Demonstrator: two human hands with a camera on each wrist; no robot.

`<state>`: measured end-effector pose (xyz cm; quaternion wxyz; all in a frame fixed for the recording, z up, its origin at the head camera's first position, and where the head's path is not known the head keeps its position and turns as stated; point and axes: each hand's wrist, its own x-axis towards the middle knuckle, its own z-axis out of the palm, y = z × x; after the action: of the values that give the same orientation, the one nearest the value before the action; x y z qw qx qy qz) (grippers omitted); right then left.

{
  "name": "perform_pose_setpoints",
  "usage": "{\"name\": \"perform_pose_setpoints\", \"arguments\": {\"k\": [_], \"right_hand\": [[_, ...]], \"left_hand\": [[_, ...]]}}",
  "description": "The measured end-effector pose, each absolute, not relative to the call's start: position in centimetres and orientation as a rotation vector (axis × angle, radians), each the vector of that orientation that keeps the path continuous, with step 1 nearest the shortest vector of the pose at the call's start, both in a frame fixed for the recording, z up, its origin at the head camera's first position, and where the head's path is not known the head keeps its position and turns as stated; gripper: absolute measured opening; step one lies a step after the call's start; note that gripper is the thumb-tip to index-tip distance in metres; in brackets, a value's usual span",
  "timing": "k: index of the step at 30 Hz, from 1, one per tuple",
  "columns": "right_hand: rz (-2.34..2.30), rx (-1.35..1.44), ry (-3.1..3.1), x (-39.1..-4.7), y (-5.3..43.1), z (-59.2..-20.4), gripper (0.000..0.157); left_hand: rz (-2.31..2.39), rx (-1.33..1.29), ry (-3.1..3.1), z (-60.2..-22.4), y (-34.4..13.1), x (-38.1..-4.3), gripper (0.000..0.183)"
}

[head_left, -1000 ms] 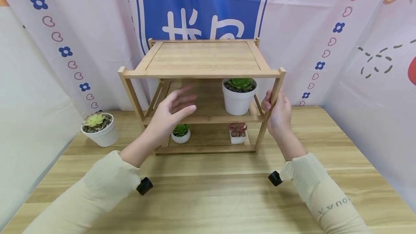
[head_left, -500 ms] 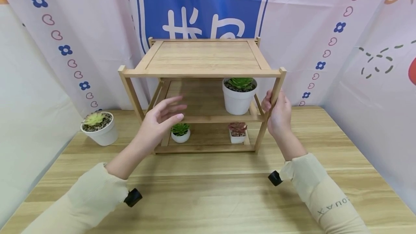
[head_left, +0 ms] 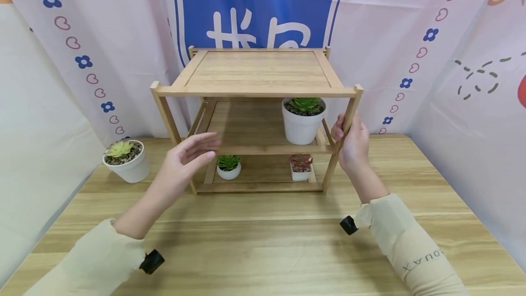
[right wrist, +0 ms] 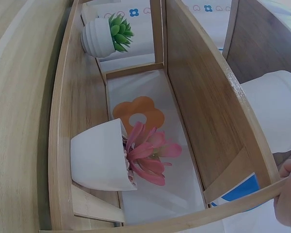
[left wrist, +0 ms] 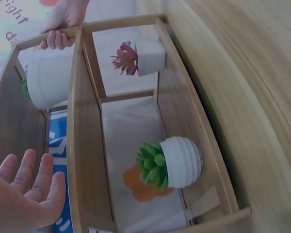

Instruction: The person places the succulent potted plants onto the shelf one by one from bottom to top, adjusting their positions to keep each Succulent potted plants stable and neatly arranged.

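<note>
A three-tier wooden shelf stands on the table. My right hand grips its front right post; the same grip shows at the top of the left wrist view. My left hand hovers before the shelf's left side, fingers loosely extended and holding nothing. On the middle tier, toward the right, sits a large white pot with a green succulent. Below it, the bottom tier carries a small ribbed white pot with a green succulent at left and a white pot with a red succulent at right.
Left of the shelf on the wooden table stands a white pot with a yellow-green succulent. Behind the shelf hangs a printed cloth with a blue panel. Pale walls flank the table.
My left hand has drawn back from the middle tier, moving left and down toward me. The right hand stays on the post, and the pots keep their places.
</note>
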<state>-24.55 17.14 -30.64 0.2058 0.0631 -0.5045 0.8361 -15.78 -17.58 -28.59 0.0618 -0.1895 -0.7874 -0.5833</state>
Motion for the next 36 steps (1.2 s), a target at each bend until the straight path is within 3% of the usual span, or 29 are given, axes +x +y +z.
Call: {"name": "perform_pose_setpoints", "arguments": {"k": [36], "right_hand": [[2.343,0.153,-1.390,-24.7,17.3,-30.7,0.048]], "left_hand": [[-1.692,-0.430,-2.360,-32.2,-23.7,-13.1,0.031]]}}
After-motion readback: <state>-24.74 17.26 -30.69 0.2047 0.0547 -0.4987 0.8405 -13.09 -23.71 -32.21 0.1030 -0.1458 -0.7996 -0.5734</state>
